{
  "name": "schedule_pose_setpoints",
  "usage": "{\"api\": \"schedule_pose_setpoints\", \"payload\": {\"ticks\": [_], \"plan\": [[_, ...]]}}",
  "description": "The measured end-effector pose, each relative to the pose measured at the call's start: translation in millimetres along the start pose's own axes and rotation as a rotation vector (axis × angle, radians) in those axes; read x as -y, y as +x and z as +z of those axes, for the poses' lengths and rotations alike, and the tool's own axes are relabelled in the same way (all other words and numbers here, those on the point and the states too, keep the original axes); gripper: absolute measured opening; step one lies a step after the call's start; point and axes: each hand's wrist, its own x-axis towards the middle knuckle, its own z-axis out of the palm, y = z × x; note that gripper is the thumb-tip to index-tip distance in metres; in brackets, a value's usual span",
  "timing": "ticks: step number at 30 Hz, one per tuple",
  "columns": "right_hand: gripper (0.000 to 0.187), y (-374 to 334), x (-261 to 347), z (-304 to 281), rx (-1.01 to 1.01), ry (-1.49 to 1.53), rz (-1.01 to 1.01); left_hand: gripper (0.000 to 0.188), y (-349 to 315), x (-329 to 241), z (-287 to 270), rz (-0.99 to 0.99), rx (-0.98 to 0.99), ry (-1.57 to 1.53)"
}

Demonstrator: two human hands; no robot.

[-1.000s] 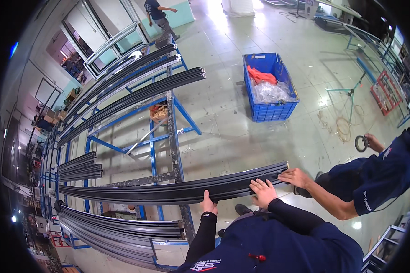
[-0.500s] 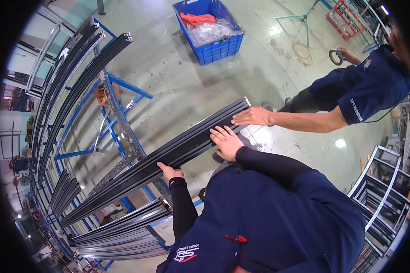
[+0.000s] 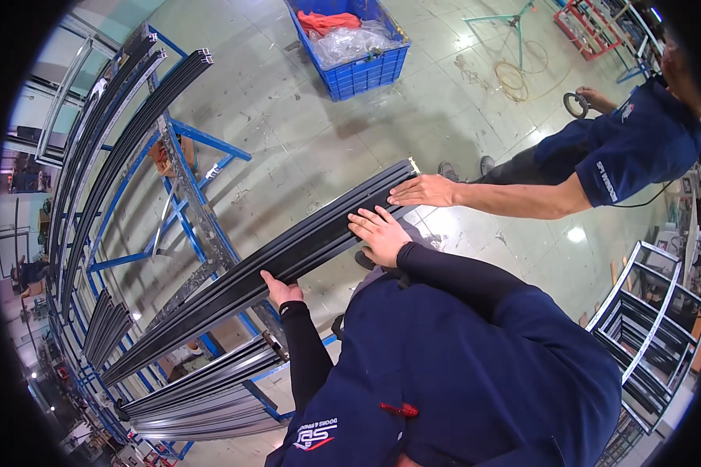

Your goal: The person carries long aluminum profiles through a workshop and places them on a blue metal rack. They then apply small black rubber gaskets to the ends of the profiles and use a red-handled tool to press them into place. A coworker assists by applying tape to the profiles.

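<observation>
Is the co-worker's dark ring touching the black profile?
No, the co-worker's far hand holds the dark ring well away from the black profile.

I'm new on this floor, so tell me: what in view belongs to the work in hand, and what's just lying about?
In use:
black profile, with left hand, right hand and co-worker's hand on it
rack beneath it
dark ring in co-worker's other hand, probably

Apparently just lying about:
blue crate
green stand
other profiles
</observation>
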Motion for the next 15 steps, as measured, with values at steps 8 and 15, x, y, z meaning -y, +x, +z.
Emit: {"api": "schedule_pose_setpoints", "payload": {"ticks": [8, 15], "plan": [[0.056, -3, -1, 3, -0.078, 0.062, 0.025, 0.059, -7, -8, -2, -0.117, 0.133, -0.085], [0.068, -6, -83, -18, -0.605, 0.225, 0.804, 0.048, 0, -11, -8, -0.078, 0.050, -0.068]]}}
